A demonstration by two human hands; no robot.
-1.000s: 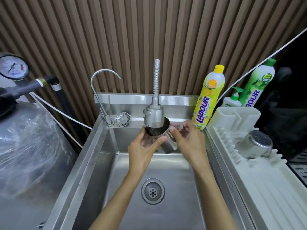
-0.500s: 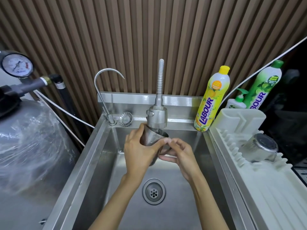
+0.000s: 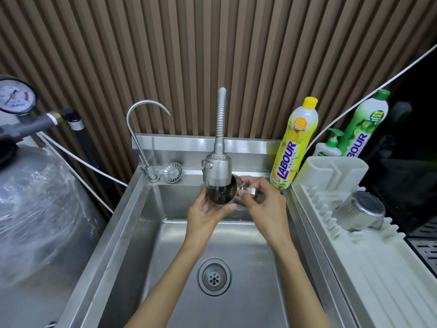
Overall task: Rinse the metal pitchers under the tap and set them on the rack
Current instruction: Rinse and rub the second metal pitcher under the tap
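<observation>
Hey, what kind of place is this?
Most likely a kitchen or café dishwashing corner: a stainless sink with a flexible spray tap, a yellow dish soap bottle beside it, and a white drying rack bearing an upturned pitcher. The left hand and right hand hold a second pitcher under the tap.

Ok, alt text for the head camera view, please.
A left hand cups a metal pitcher under the spray tap while the right hand grips its handle, over a steel sink. Another pitcher rests upside down on the white rack.
</observation>
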